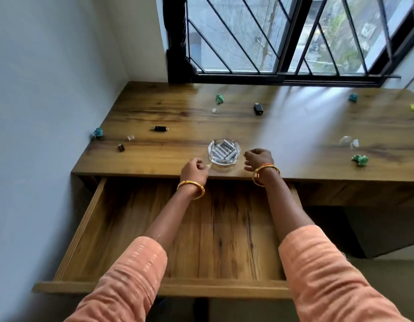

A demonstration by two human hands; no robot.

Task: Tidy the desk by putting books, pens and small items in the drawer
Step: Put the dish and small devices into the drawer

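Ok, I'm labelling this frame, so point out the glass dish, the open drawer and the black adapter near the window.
glass dish (pixel 224 151): head view, on its middle.
open drawer (pixel 224 228): head view, bare wooden floor between the forearms.
black adapter (pixel 258 109): head view, its body.

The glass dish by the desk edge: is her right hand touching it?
Apart. The head view shows bare wood between the right hand and the glass dish.

No legible text

No words, labels, brand marks or numbers can be read anywhere in the view; grey-and-white markings are seen inside the clear glass dish (pixel 224 152) on the wooden counter (pixel 294 135), but they are too blurred to be made out.
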